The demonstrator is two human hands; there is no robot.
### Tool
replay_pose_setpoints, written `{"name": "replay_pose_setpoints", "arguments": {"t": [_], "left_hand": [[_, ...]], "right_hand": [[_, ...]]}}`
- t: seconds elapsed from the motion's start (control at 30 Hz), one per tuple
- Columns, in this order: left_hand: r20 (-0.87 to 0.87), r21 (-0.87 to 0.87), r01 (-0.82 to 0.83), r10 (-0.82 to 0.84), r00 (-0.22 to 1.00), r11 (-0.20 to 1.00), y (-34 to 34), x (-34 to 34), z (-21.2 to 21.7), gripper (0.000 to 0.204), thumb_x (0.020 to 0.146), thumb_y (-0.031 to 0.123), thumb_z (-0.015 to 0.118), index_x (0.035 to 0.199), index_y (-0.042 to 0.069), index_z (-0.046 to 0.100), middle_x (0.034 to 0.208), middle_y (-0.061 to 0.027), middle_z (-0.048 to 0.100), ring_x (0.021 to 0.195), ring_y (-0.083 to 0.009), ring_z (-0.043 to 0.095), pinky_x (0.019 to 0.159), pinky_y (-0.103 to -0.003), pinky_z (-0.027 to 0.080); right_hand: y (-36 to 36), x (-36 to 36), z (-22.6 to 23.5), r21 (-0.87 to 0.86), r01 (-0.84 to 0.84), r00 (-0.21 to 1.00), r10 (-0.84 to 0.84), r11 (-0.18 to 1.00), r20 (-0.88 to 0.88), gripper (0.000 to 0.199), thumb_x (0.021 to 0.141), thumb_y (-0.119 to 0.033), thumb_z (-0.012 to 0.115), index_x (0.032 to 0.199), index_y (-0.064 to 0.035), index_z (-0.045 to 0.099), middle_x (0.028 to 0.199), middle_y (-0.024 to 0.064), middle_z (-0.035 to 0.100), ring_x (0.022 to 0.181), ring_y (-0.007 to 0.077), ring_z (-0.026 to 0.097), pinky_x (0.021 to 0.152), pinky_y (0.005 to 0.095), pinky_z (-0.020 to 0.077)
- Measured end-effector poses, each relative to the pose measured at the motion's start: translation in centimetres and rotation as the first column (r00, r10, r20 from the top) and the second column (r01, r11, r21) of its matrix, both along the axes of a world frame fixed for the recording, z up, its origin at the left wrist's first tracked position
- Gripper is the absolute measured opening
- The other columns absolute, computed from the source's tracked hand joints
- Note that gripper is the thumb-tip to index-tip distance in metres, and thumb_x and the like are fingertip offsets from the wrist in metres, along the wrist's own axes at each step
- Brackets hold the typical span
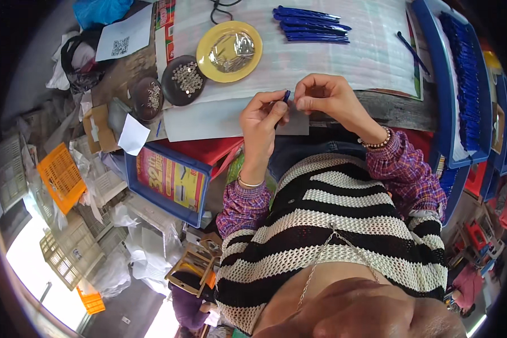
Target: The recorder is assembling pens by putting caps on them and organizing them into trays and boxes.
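Note:
My left hand point(259, 117) holds a slim dark blue plastic piece point(287, 95) upright between thumb and fingers, near the table's front edge. Just right of it is my right hand point(335, 100), thumb and forefinger pressed together; whatever they pinch is too small to make out. Ahead lies a pile of long slim blue pieces point(312, 27), with a single one point(413, 52) off to the right. To the left stand a yellow plate point(204, 69) of thin metal pins, a dark bowl point(170, 97) of small silvery pieces, and another dark bowl point(139, 112) with tiny metal parts.
At the right edge stands a blue crate point(481, 151) packed with blue pieces. A blue tray point(130, 176) sits low on the left, beside a white paper slip point(133, 135). Orange and beige crates point(62, 177) and plastic bags lie on the floor. Other people are in the background.

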State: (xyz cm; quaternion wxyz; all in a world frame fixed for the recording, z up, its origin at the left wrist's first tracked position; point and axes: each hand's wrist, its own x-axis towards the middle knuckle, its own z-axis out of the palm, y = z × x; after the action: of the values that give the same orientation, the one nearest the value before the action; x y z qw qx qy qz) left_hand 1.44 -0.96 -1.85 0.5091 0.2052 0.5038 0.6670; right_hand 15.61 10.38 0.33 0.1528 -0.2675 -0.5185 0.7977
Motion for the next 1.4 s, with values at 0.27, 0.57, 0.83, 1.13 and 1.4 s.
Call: {"name": "replay_pose_setpoints", "arguments": {"t": [0.27, 0.57, 0.83, 1.13, 1.4], "left_hand": [[-0.029, -0.032, 0.044, -0.045, 0.999, 0.999, 0.6, 1.6, 0.0, 0.017, 0.082, 0.003, 0.063, 0.1, 0.001, 0.062, 0.079, -0.0028, 0.061, 0.064, -0.0085, 0.053, 0.056, -0.02, 0.042], [-0.08, -0.017, 0.05, -0.052, 0.995, 0.999, 0.8, 1.9, 0.2, 0.018, 0.082, 0.001, 0.063, 0.1, 0.0, 0.061, 0.08, -0.0037, 0.061, 0.064, -0.0093, 0.053, 0.058, -0.021, 0.043], [-0.099, -0.015, 0.06, -0.061, 0.993, 0.998, 1.0, 2.1, 0.4, 0.018, 0.083, 0.0, 0.062, 0.101, 0.0, 0.061, 0.08, -0.0037, 0.06, 0.066, -0.0085, 0.054, 0.06, -0.021, 0.044], [0.111, -0.022, 0.103, -0.1, 0.989, 0.994, 0.8, 2.1, 0.5, 0.017, 0.084, 0.0, 0.06, 0.101, 0.0, 0.06, 0.08, -0.0041, 0.06, 0.064, -0.0083, 0.051, 0.055, -0.02, 0.039], [0.099, -0.006, 0.035, -0.035, 0.994, 0.999, 0.9, 3.2, 0.1, 0.016, 0.085, 0.003, 0.062, 0.101, 0.0, 0.06, 0.079, -0.0031, 0.059, 0.062, -0.0079, 0.049, 0.055, -0.02, 0.038]], "right_hand": [[-0.1, 1.4, -1.1, -0.091, 0.075, 0.991, -0.085, 0.993, -0.105, 0.013, 0.082, -0.004, 0.064, 0.092, -0.0021, 0.057, 0.082, 0.0007, 0.061, 0.075, 0.0064, 0.058, 0.068, 0.0202, 0.0472], [-0.4, 1.7, -1.2, -0.07, 0.138, 0.985, -0.144, 0.988, -0.094, 0.011, 0.081, -0.004, 0.065, 0.09, -0.0028, 0.057, 0.081, -0.0007, 0.057, 0.07, 0.0063, 0.054, 0.065, 0.0198, 0.0453], [-0.4, 1.7, -1.5, -0.026, 0.168, 0.981, -0.169, 0.985, -0.094, 0.011, 0.081, -0.004, 0.064, 0.09, -0.0027, 0.058, 0.083, -0.0008, 0.057, 0.071, 0.0058, 0.054, 0.065, 0.0193, 0.0453], [-0.8, 1.6, -1.5, -0.005, 0.234, 0.967, -0.233, 0.972, -0.098, 0.013, 0.081, -0.003, 0.064, 0.093, -0.0018, 0.058, 0.084, 0.0, 0.059, 0.075, 0.0064, 0.056, 0.068, 0.02, 0.0466], [-1.3, 1.6, -2.0, -0.052, 0.26, 0.961, -0.264, 0.964, -0.085, 0.018, 0.082, -0.004, 0.065, 0.098, 0.0008, 0.06, 0.084, 0.0017, 0.062, 0.074, 0.007, 0.057, 0.068, 0.0202, 0.0469]]}}
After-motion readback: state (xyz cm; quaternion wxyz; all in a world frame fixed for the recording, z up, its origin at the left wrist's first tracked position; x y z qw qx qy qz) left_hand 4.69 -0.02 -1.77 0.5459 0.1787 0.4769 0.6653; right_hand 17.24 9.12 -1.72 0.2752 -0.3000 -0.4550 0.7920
